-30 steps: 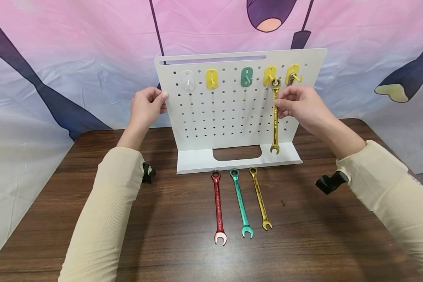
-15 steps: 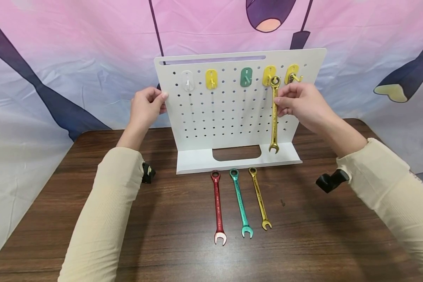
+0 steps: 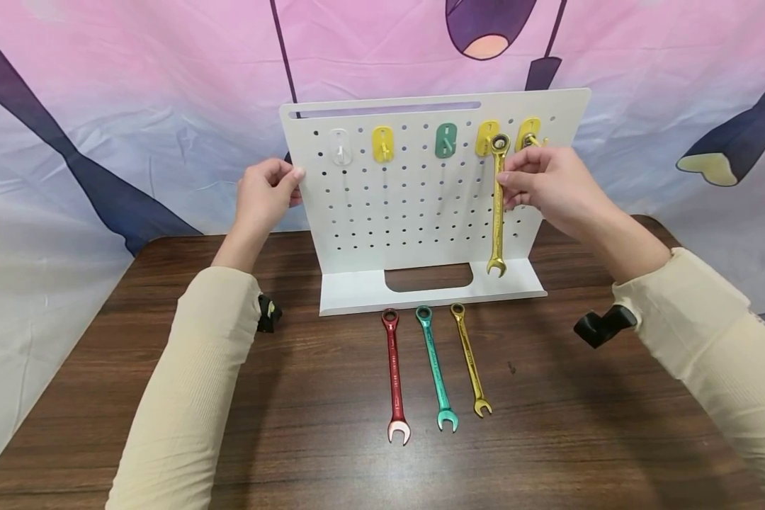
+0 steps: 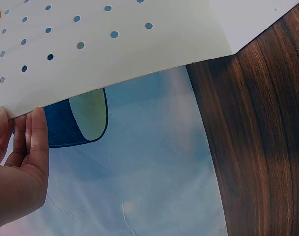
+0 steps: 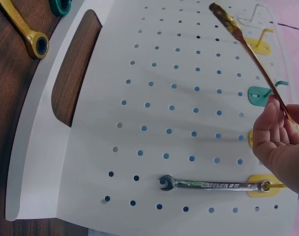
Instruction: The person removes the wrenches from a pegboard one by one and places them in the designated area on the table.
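Observation:
My left hand (image 3: 264, 195) pinches the left edge of a white pegboard (image 3: 414, 256), thumb in front and fingers behind in the left wrist view. On the right, my right hand (image 3: 551, 185) grips a gold combination wrench (image 3: 498, 212) by its upper shank. The wrench stands upright in front of the board, open end down. Its ring end overlaps a yellow hook (image 3: 486, 133), and the hook's tip shows within the ring. A silver wrench (image 5: 213, 185) hangs from the rightmost yellow hook (image 5: 260, 179), mostly hidden behind my right hand in the head view.
A red wrench (image 3: 394, 375), a green wrench (image 3: 436, 368) and a smaller gold wrench (image 3: 469, 358) lie on the brown table (image 3: 331, 439) before the board. A clear hook (image 3: 340, 146), another yellow hook (image 3: 383, 144) and a green hook (image 3: 446, 140) line the board's top.
My right hand and the gold wrench have risen slightly, the ring end now a little higher against the yellow hook. My left hand stays at the board's edge.

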A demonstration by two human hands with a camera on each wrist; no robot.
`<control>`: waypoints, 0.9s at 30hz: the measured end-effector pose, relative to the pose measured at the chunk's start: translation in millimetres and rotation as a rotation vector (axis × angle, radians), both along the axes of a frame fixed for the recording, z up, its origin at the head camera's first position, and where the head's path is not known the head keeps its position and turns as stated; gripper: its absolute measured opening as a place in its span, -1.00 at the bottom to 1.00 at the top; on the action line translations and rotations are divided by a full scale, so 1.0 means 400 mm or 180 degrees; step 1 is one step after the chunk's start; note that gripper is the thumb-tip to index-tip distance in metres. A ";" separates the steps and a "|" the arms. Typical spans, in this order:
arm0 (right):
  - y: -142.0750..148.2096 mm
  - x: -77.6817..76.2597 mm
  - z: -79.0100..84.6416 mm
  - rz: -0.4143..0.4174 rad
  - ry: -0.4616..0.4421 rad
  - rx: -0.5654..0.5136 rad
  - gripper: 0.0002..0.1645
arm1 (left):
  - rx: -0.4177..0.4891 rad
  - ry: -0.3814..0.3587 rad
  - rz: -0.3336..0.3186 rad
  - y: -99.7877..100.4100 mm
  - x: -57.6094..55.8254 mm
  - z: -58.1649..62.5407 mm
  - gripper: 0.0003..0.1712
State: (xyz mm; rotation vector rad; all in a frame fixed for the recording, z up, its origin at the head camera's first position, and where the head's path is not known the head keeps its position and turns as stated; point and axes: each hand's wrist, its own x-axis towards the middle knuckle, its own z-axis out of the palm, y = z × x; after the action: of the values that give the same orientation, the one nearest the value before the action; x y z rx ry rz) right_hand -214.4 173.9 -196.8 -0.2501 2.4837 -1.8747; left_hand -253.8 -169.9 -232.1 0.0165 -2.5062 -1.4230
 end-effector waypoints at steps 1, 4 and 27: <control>0.000 0.000 0.002 0.0007 0.0011 -0.0029 -0.83 | 0.0008 0.0003 -0.0004 0.000 0.000 0.000 -0.65; 0.001 0.002 0.004 0.0043 0.0036 -0.0117 -0.85 | 0.0027 0.0011 -0.0002 -0.001 0.000 -0.001 -0.65; 0.029 0.031 -0.055 0.0093 0.0086 0.0452 -0.84 | -0.0042 0.0061 0.0006 0.000 -0.002 -0.001 -0.66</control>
State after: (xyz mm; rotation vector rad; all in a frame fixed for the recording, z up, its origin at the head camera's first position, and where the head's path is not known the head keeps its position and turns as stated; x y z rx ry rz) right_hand -202.0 185.6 -219.0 -0.3079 2.6006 -1.6856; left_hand -254.4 -170.0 -232.4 0.0024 -2.4994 -1.3990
